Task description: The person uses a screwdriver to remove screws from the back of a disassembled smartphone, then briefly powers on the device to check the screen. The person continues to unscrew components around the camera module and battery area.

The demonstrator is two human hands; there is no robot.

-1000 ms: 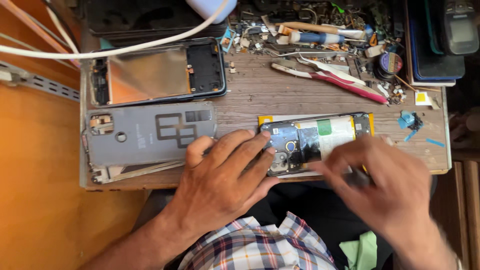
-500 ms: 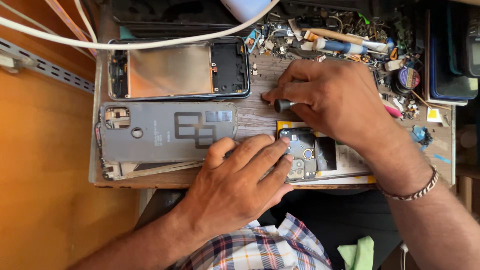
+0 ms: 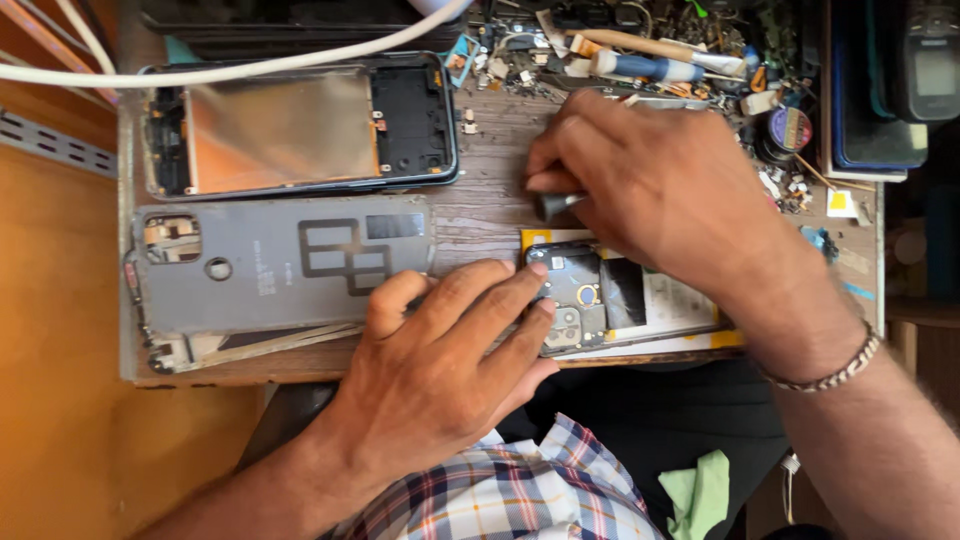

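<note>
Head view, looking down. Right hand (image 3: 655, 185) curled in a closed grip around a small dark-tipped tool (image 3: 555, 204); only the tool's blunt end shows, poking out to the left of the fingers, just above the opened phone (image 3: 610, 298). What kind of tool it is cannot be told. A metal bracelet (image 3: 835, 370) sits on the right wrist.

Left hand (image 3: 440, 360) lies flat, fingers spread, not clenched on anything; fingertips (image 3: 535, 275) press on the left end of the opened phone, over its dark circuit parts. Phone lies lengthwise at the near edge of the wooden counter (image 3: 480, 215), with yellow showing along its rim and a pale panel toward the right.

Just left of the hands, a grey back cover (image 3: 280, 265) lies inside-up, touching the left hand's index finger area. Beyond it, farther from the person, a second phone frame (image 3: 300, 125) with a shiny copper-coloured plate. A white cable (image 3: 230, 70) crosses above that frame.

Far right corner of the counter: clutter of small parts, a blue-handled screwdriver (image 3: 645, 68), a small round tin (image 3: 790, 128). Plaid shirt (image 3: 510, 490) at bottom; green cloth (image 3: 700, 490) near the lap.
</note>
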